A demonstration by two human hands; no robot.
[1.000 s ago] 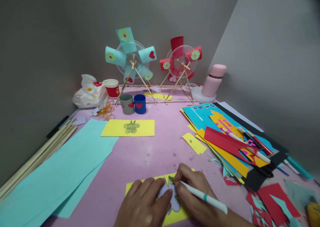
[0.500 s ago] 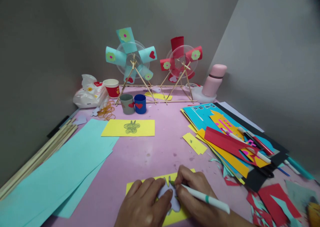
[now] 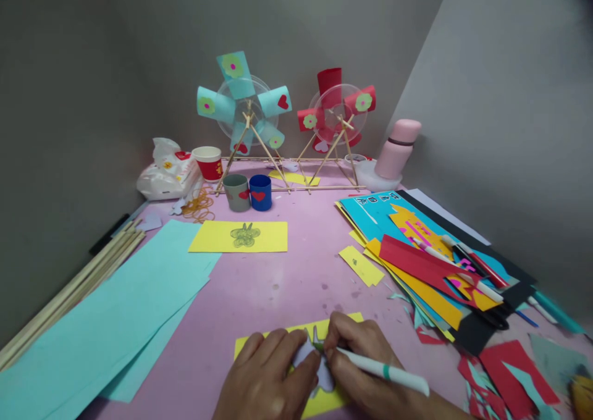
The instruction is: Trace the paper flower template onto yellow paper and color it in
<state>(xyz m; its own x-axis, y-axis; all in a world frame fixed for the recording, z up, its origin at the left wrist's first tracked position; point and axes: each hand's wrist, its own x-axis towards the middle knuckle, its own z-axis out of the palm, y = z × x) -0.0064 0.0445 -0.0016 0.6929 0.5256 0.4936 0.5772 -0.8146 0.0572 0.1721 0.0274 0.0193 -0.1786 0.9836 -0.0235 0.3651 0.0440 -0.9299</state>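
Observation:
My left hand (image 3: 273, 373) presses a pale lilac butterfly-shaped paper cutout (image 3: 325, 380) down on a yellow sheet (image 3: 343, 401), its fingers bent close together and the thumb on the cutout. In my right hand (image 3: 359, 364) is a white marker pen (image 3: 384, 367) with a green band, gripped near its green tip. The tip touches or nearly touches the sheet at the cutout's upper edge, close to the antennae. Both hands cover part of the cutout. Farther back lies a yellow sheet with a drawn butterfly (image 3: 245, 236).
Light blue sheets (image 3: 115, 309) and wooden sticks (image 3: 78, 281) lie left. Two paper-bladed wheels (image 3: 248, 108) on stick frames stand behind grey and blue paper rings (image 3: 260, 193). Coloured papers and pens (image 3: 424, 265), a pink bottle (image 3: 397, 148) and red scraps (image 3: 516, 373) are right.
My right hand and the marker have shifted slightly downward, the tip moving from beside the antenna to its base. My left hand stays on the cutout.

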